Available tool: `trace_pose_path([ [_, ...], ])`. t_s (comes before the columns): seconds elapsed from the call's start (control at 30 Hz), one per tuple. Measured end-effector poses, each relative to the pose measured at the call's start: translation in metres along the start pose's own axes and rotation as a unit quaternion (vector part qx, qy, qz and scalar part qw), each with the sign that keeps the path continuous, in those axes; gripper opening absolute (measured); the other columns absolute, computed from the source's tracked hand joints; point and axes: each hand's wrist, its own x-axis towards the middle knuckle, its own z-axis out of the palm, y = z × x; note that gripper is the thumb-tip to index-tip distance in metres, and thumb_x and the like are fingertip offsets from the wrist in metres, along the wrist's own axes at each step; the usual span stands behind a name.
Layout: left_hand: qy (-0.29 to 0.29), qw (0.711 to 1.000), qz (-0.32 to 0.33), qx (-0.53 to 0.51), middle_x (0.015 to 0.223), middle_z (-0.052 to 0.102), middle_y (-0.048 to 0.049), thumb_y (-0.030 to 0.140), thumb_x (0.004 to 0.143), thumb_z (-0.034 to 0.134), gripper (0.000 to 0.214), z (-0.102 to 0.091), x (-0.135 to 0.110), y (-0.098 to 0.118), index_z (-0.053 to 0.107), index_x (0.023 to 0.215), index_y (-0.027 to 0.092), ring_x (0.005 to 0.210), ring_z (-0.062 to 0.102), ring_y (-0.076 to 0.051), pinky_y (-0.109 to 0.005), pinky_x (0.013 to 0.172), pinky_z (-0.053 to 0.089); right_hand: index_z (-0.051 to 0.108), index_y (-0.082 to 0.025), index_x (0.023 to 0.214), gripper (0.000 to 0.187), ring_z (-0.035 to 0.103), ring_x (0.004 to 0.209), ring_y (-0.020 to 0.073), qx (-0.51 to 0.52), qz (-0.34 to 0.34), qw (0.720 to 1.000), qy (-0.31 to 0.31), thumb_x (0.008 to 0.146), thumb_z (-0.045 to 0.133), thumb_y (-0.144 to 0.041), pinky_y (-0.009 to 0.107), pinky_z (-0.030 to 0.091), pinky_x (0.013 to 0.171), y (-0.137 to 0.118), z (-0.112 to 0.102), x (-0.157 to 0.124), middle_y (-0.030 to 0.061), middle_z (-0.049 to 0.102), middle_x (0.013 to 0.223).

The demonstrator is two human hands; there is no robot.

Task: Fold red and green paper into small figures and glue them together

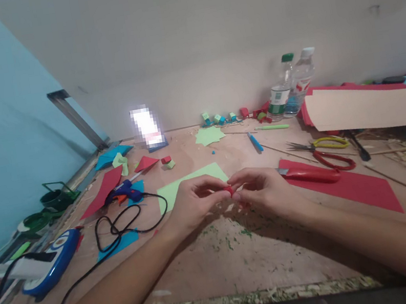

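Both hands meet above the middle of the table, pinching a small red paper piece (230, 190) between them. My left hand (198, 198) grips its left side with thumb and fingers. On the other side, the fingertips of my right hand (258, 190) close on the same piece; its exact folds are mostly covered. A light green paper sheet (170, 189) lies partly under my left hand. Just right of my right hand, a red-handled cutter knife (310, 174) rests on a red paper sheet (365, 189).
A glue gun (126, 191) with a black cord and a blue-white power strip (56, 262) sit left. Scissors (332, 159), yellow-handled pliers (326, 143) and sticks lie right. Two bottles (279, 100), a lit phone (148, 126) and small paper cubes (220, 118) stand at the back.
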Motion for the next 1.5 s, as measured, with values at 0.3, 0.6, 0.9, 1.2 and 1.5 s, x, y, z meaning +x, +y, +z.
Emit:
trace_pose_path([
  [0.3,0.002,1.0,0.009,-0.021,0.08,0.08,-0.0056,0.025,0.071,0.089,0.014,0.0,0.0,-0.003,0.081,0.08,0.017,0.072,0.073,-0.018,-0.028,0.065,0.058,0.078,-0.018,0.098,0.027,0.073,0.064,0.0169,-0.001,0.007,1.0,-0.003,0.077,0.087,-0.034,0.029,0.058,0.059,-0.001,0.0,-0.001,0.0038,0.078,0.08],
  [0.6,0.03,0.988,0.065,0.14,0.102,0.082,-0.0083,0.041,0.082,0.084,0.025,-0.026,0.021,0.012,0.084,0.095,0.019,0.091,0.075,-0.021,-0.031,0.08,0.061,0.078,-0.019,0.084,0.044,0.068,0.06,0.0177,0.026,0.039,0.999,0.025,0.063,0.096,-0.053,0.03,0.056,0.058,-0.007,-0.003,0.004,0.003,0.074,0.069],
  [0.9,0.112,0.923,-0.044,0.365,0.134,0.067,-0.0121,0.037,0.103,0.067,0.035,-0.124,0.083,0.004,0.066,0.132,0.018,0.114,0.069,-0.026,-0.047,0.096,0.061,0.075,-0.02,0.078,0.029,0.057,0.053,0.0135,-0.001,0.029,0.999,0.046,0.063,0.09,-0.041,0.028,0.046,0.05,-0.007,-0.007,0.006,-0.0009,0.07,0.065],
  [1.2,0.05,0.909,-0.048,0.411,0.135,0.067,-0.0116,0.038,0.104,0.067,0.034,-0.1,0.082,-0.007,0.066,0.132,0.018,0.114,0.069,-0.026,-0.047,0.097,0.061,0.074,-0.02,0.081,0.029,0.071,0.069,0.0184,0.062,0.025,0.997,0.04,0.062,0.091,-0.033,0.028,0.055,0.056,-0.002,-0.013,0.01,0.0024,0.074,0.079],
  [1.5,-0.142,0.936,0.041,0.319,0.1,0.083,-0.0072,0.026,0.081,0.08,0.027,-0.019,0.022,0.007,0.083,0.108,0.022,0.086,0.076,-0.025,-0.035,0.078,0.061,0.079,-0.017,0.096,0.035,0.072,0.069,0.0171,0.128,0.052,0.99,0.024,0.066,0.092,-0.031,0.029,0.057,0.059,-0.008,-0.019,0.008,0.0045,0.078,0.083],
])
